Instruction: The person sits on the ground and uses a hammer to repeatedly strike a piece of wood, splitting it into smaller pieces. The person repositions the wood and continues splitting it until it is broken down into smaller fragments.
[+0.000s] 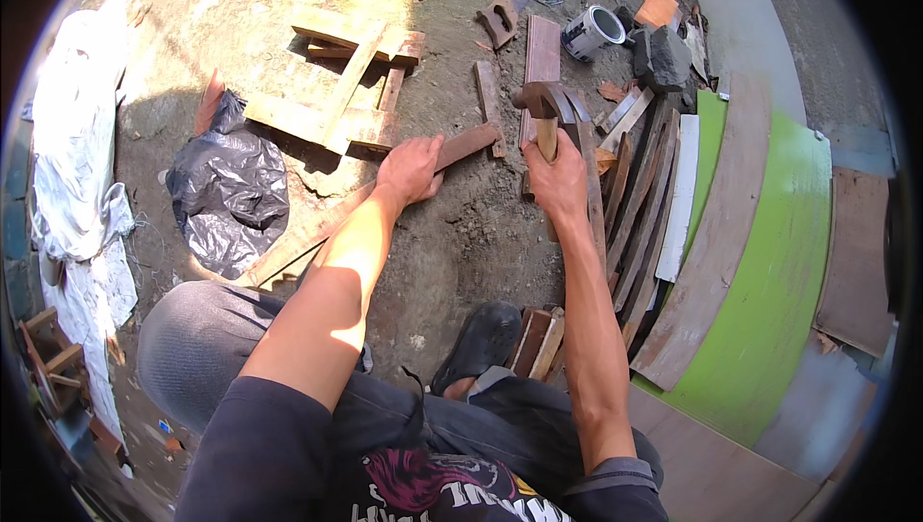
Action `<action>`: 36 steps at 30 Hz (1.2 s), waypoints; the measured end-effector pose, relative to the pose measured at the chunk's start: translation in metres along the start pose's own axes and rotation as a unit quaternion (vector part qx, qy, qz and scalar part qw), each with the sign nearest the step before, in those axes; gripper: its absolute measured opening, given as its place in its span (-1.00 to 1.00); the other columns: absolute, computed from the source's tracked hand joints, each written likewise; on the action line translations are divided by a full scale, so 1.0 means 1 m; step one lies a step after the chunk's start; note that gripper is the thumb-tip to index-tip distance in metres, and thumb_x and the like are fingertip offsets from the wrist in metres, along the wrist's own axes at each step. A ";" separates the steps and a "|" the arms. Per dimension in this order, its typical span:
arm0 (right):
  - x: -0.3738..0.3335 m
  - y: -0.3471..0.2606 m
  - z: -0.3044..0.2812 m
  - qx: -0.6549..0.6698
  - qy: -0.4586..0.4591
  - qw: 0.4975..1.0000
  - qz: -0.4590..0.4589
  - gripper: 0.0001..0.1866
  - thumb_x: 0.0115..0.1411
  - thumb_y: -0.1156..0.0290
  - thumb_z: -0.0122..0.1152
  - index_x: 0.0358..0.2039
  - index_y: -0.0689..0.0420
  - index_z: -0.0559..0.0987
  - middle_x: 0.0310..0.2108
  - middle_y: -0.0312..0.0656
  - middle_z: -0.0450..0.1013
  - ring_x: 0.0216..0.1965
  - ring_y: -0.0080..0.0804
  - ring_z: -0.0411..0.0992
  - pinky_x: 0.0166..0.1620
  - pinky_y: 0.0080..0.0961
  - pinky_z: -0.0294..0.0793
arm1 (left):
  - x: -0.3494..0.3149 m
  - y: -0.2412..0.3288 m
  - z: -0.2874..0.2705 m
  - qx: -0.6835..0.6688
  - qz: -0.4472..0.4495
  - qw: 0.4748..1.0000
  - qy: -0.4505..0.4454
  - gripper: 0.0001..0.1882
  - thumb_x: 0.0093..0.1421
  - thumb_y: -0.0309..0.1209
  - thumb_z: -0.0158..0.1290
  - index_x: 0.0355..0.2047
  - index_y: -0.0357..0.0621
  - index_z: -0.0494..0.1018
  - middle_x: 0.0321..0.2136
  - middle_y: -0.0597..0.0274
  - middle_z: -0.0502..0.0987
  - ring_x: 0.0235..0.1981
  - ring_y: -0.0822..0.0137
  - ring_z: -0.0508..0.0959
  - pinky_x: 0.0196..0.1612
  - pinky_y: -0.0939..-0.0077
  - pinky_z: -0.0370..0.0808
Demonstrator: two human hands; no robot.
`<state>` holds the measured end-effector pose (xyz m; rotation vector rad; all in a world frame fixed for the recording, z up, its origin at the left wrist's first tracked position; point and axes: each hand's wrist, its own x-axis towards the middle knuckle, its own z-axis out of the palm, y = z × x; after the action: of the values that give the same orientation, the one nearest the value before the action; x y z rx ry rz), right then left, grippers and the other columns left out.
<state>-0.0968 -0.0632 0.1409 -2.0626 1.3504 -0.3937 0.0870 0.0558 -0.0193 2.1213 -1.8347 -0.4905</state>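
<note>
My left hand point(411, 172) is closed round a long, narrow brown wood strip point(469, 144), which slants from the lower left up to the right. In my right hand point(558, 174) is a claw hammer point(544, 104), gripped by its pale wooden handle with the head upward. The hammer head stands apart from the strip, just right of its far end. A small wood piece point(489, 104) lies on the ground by that end. Left of it sits a frame of nailed pale boards point(336, 89).
A black plastic bag point(231, 190) lies at the left, near white cloth point(82, 166). Farther off are a handsaw point(510, 8), an open paint can point(592, 34) and a dark stone point(661, 59). Stacked slats point(642, 205) and a green panel point(769, 272) fill the right side.
</note>
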 end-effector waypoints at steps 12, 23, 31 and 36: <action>0.047 -0.005 0.006 -0.179 -0.278 0.939 0.096 -0.69 0.25 0.35 0.12 -0.12 0.32 0.45 -0.52 0.03 0.47 -0.55 -0.12 0.50 -0.45 -0.18 0.48 | 0.000 0.002 0.007 -0.029 -0.016 0.999 -0.023 -0.36 0.13 -0.32 0.22 0.18 -0.17 0.24 0.13 -0.11 0.45 0.17 0.00 0.48 0.20 0.23 0.47; 0.055 -0.044 -0.014 -0.081 -0.076 0.992 -0.052 -0.67 0.28 0.25 0.19 -0.14 0.26 0.47 -0.41 0.19 0.52 -0.43 0.20 0.52 -0.27 -0.10 0.46 | 0.009 -0.003 -0.009 -0.063 -0.048 0.994 -0.077 -0.37 0.12 -0.28 0.24 0.15 -0.17 0.27 0.18 -0.13 0.43 0.24 -0.02 0.43 0.30 0.25 0.40; -0.006 0.046 0.033 -0.117 -0.183 0.976 0.014 -0.63 0.23 0.33 0.13 -0.02 0.24 0.36 -0.41 0.38 0.50 -0.32 0.43 0.48 -0.22 0.19 0.44 | 0.010 -0.010 0.004 -0.068 -0.012 0.997 -0.034 -0.36 0.10 -0.29 0.25 0.15 -0.17 0.29 0.19 -0.10 0.43 0.24 -0.03 0.42 0.33 0.25 0.36; 0.016 -0.016 0.016 -0.041 -0.067 0.994 -0.080 -0.67 0.27 0.36 0.17 -0.02 0.24 0.42 -0.50 0.24 0.50 -0.40 0.30 0.51 -0.35 0.07 0.45 | 0.009 -0.008 -0.003 -0.061 -0.033 0.996 -0.060 -0.37 0.11 -0.29 0.24 0.15 -0.16 0.29 0.17 -0.12 0.44 0.23 -0.05 0.42 0.33 0.23 0.35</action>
<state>-0.0697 -0.0680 0.1380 -2.2306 1.1445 -0.2670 0.0966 0.0477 -0.0203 2.1173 -1.7520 -0.7406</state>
